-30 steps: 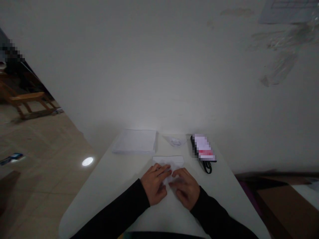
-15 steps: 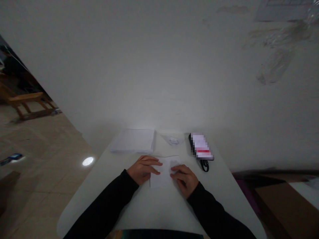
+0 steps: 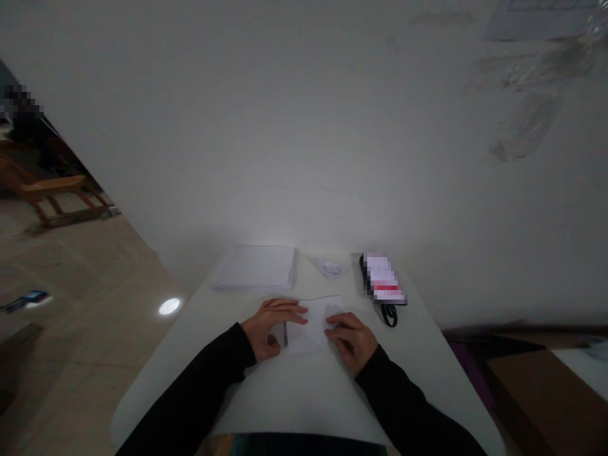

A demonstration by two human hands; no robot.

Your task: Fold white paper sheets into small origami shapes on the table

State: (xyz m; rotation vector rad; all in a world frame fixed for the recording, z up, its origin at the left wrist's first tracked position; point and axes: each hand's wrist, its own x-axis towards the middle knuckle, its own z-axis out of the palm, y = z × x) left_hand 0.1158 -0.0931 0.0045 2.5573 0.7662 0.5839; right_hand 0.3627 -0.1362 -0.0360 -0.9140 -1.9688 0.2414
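A small folded sheet of white paper point(image 3: 311, 339) lies on the white table in front of me. My left hand point(image 3: 272, 326) rests over its left part, fingers stretched out flat and the thumb apart, near the paper's left edge. At the right side of the sheet, my right hand point(image 3: 351, 339) has its thumb and fingertips drawn together on the paper. The fingers hide part of the right edge. Behind my left hand is a stack of white paper point(image 3: 259, 266). A small crumpled piece of paper point(image 3: 331, 268) lies beyond the sheet.
A phone point(image 3: 384, 278) with a black cable loop point(image 3: 390, 315) lies at the back right of the white table point(image 3: 294, 399). The wall point(image 3: 304, 158) rises behind it. Cardboard point(image 3: 546, 386) is at the lower right. A wooden chair point(image 3: 57, 187) and a person point(image 3: 28, 130) are far left.
My left thumb has drawn back from the paper toward the left and down, while the fingers stay on it. The paper's lower left edge now lifts slightly. My right hand has barely moved.
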